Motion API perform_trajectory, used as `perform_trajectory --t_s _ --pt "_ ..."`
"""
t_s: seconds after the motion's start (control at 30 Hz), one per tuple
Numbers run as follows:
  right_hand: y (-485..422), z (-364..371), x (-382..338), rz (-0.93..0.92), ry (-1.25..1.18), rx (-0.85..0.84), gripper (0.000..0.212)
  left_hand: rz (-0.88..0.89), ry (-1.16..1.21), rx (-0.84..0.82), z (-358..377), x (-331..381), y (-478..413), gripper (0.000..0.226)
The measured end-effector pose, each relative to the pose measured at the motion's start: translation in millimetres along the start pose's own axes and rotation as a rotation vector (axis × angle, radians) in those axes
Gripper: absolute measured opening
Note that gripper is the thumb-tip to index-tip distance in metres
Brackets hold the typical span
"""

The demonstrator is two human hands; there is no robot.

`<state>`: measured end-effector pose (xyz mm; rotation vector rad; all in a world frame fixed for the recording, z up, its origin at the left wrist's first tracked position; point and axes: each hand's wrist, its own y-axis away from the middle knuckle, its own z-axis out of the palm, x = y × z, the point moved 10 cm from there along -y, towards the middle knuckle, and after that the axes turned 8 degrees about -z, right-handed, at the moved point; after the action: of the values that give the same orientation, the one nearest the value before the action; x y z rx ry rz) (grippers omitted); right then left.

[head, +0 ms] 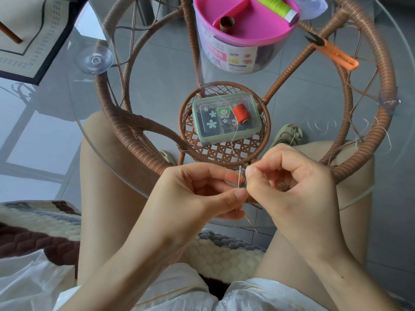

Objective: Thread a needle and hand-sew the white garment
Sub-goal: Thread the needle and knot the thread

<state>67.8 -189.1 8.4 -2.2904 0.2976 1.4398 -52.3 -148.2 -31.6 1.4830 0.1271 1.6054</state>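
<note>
The fingers (240, 195) of your left hand (197, 191) pinch the needle (239, 185) near its middle and hold it almost upright, with what looks like the eye end on top. Your right hand (292, 182) is closed on the end of the thread (234, 133), just right of that tip and nearly touching it. The coming move is therefore a short push leftward, across the needle's long axis. The needle is thin and bright. The pale thread trails away over the glass surface (381, 153), and the white garment (179, 286) lies in your lap.

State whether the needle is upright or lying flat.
Upright: the needle stands nearly vertical, pinched low by the left hand, while the right hand pinches thread near its top.
</note>
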Motion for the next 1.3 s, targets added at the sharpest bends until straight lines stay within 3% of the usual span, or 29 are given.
perform_trajectory --t_s 1.3 --pt "-1.1 -0.1 -1.9 -0.007 0.014 0.002 0.012 0.017 -0.018 -0.002 -0.1 0.3 -0.1 0.021"
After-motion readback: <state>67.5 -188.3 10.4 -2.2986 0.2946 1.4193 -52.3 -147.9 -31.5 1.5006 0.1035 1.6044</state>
